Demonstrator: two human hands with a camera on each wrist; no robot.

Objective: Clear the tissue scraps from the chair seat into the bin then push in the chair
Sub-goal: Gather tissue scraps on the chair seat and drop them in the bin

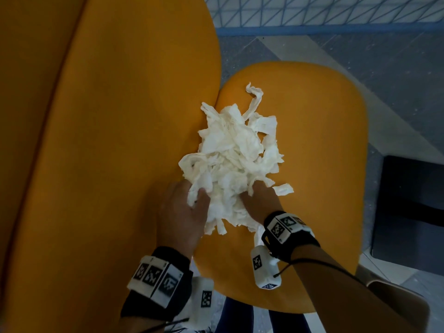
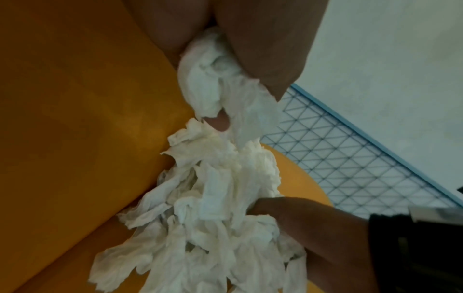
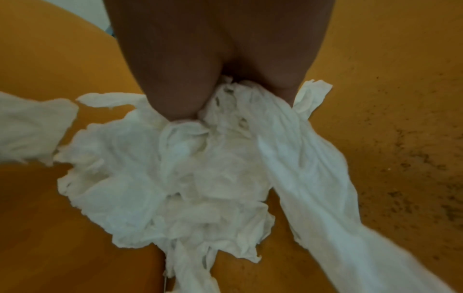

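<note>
From the head camera, a loose heap of white tissue scraps is lying on the orange chair seat, pushed up against the orange chair back; the scraps are torn, crinkled strips, some trailing out past the heap's edges. The left hand is digging into the near left side of the heap with its fingers curled round a clump of tissue, while the right hand is pressing into the near right side with its fingertips buried in the paper. A dark bin is standing on the floor to the right of the seat. From the left wrist camera, the left hand is pinching a wad of the tissue scraps between thumb and fingers, and the right hand is reaching into the heap from the lower right. A blue wire grid is showing behind. From the right wrist camera, the right hand is closing thumb and fingers together on the top of the tissue scraps, which are spreading in ragged strips over the chair seat.
</note>
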